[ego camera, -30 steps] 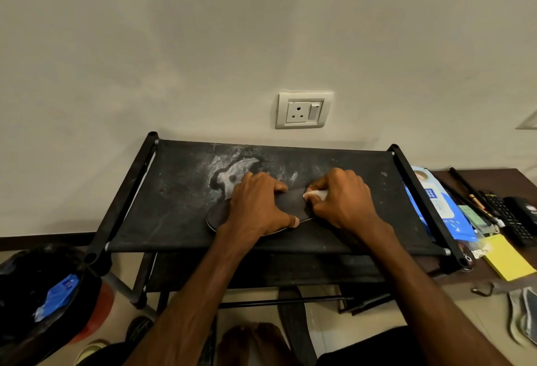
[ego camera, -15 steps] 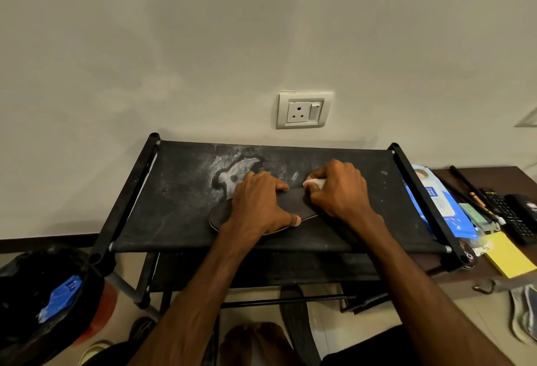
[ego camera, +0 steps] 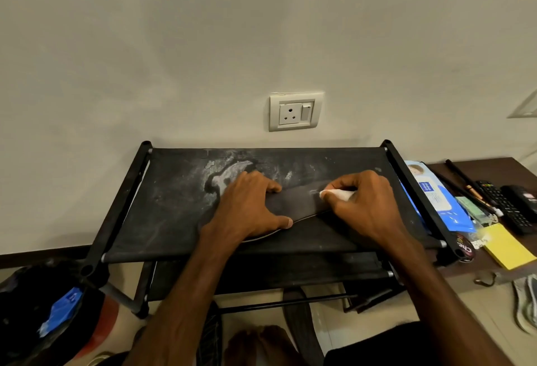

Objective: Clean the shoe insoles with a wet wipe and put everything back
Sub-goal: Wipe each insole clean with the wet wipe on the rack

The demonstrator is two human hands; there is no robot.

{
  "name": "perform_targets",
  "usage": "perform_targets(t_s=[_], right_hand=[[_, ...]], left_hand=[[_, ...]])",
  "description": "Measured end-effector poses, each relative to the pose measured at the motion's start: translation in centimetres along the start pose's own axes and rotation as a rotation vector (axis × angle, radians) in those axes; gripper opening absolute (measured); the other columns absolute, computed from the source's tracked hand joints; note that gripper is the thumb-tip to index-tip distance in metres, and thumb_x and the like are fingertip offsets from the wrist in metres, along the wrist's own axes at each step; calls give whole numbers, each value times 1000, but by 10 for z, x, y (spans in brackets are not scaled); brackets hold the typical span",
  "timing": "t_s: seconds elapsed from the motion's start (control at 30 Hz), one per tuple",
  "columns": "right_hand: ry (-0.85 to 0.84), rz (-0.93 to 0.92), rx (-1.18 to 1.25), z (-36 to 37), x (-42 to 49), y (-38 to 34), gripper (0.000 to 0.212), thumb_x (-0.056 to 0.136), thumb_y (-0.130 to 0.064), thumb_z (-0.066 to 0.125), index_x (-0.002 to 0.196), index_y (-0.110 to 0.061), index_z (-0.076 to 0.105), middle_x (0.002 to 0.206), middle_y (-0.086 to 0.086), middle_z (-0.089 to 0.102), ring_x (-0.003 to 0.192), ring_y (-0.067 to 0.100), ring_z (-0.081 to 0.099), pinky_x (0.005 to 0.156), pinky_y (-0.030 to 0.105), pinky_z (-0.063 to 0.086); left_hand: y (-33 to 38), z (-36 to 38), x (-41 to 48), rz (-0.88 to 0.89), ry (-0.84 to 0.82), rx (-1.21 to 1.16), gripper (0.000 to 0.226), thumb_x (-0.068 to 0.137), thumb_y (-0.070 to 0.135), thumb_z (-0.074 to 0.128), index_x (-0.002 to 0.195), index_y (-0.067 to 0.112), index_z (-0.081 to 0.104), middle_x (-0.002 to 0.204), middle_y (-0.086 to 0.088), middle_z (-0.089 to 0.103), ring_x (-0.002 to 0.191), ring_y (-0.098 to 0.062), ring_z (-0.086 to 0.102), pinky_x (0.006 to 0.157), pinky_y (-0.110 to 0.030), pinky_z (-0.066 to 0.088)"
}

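Dark insole (ego camera: 299, 203): left grip (ego camera: 247, 208) spread, pressing it; right grip (ego camera: 363, 205) pinching white wipe (ego camera: 337, 194).

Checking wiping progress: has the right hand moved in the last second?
Yes. The right hand, pinching the wipe, has slid rightward along the insole, closer to the rack's right rail.

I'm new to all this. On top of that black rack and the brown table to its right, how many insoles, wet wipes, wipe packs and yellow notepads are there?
Insoles: 1, the insole on the rack
Wet wipes: 1, the wet wipe in the right hand
Wipe packs: 1, the blue wipes pack
Yellow notepads: 1, the yellow notepad
Total: 4
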State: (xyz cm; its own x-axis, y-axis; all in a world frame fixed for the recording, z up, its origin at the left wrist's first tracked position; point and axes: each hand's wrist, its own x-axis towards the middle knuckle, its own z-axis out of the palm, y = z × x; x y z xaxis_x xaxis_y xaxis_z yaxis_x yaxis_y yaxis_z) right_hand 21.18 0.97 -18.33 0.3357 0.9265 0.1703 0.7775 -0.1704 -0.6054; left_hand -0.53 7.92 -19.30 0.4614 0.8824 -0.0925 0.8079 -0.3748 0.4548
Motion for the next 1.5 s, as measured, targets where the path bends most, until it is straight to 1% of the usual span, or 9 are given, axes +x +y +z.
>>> perform_targets(t_s=[0.13, 0.27, 0.37, 0.67, 0.93, 1.07, 1.2, 1.3, 1.5], right_hand=[[-3, 1, 94, 5, 3, 10, 5, 83, -32, 81, 80, -27, 81, 74, -17, 74, 72, -3, 69, 68, 26, 60], [-41, -32, 149, 3, 4, 11, 4, 86, -29, 81, 84, -26, 81, 79, -16, 76, 80, -8, 67, 66, 9, 51], [-100, -54, 141, 4, 1, 7, 4, 86, -31, 81, 88, -27, 81, 83, -18, 75, 85, -11, 65, 64, 4, 48], [-221, -75, 93, 9, -3, 2, 7, 82, -28, 86, 87, -26, 81, 83, -13, 75, 81, -8, 67, 65, 5, 49], [-228, -63, -32, 24, -2, -3, 5, 83, -21, 83, 87, -25, 83, 88, -5, 77, 82, 8, 69, 78, 29, 62], [-185, -80, -41, 32, 12, -10, 7, 81, -16, 82, 82, -23, 83, 78, -5, 76, 75, 6, 69, 72, 29, 63], [-155, -66, -79, 44, 33, -22, 12, 80, -14, 83, 90, -21, 83, 85, 2, 77, 77, 13, 69, 74, 34, 64], [-180, -73, -109, 47, 33, -20, 15, 80, -15, 83, 94, -21, 83, 89, 1, 78, 77, 12, 70, 73, 30, 62], [-274, -71, -166, 23, 8, -5, 10, 82, -15, 79, 83, -24, 84, 80, -6, 78, 70, 7, 69, 68, 30, 63]], left_hand=[[-7, -19, -1, -4, -69, 29, 76, 62, 61, 87, 128, 30, 66, 127, 10, 63, 115, -11, 55, 101, -35, 48], [-3, -21, -2, 36, -52, 102, 86, 64, 70, 80, 137, 31, 56, 137, 5, 52, 131, -19, 40, 107, -38, 38], [5, -12, 0, 60, -37, 43, 94, 65, 76, 75, 144, 34, 46, 144, 6, 45, 136, -18, 34, 111, -38, 33], [14, 4, 1, 43, 12, 88, 76, 72, 63, 78, 138, 32, 56, 136, 3, 52, 130, -19, 41, 110, -38, 38], [11, 13, 5, 23, 49, 2, 72, 64, 60, 86, 126, 34, 62, 126, 6, 59, 122, -17, 47, 107, -37, 41], [10, 16, 7, 17, 47, -11, 72, 62, 59, 87, 124, 33, 63, 124, 6, 59, 118, -16, 46, 104, -36, 42], [11, 18, 7, -7, 55, -13, 72, 63, 55, 88, 126, 31, 63, 128, 3, 58, 125, -19, 45, 108, -37, 38], [9, 20, 7, -32, 70, -83, 72, 59, 54, 91, 123, 32, 66, 127, 5, 60, 126, -19, 47, 109, -37, 37], [9, 24, 7, -44, 110, -143, 70, 53, 54, 93, 116, 33, 71, 120, 8, 64, 115, -17, 52, 102, -36, 44]])
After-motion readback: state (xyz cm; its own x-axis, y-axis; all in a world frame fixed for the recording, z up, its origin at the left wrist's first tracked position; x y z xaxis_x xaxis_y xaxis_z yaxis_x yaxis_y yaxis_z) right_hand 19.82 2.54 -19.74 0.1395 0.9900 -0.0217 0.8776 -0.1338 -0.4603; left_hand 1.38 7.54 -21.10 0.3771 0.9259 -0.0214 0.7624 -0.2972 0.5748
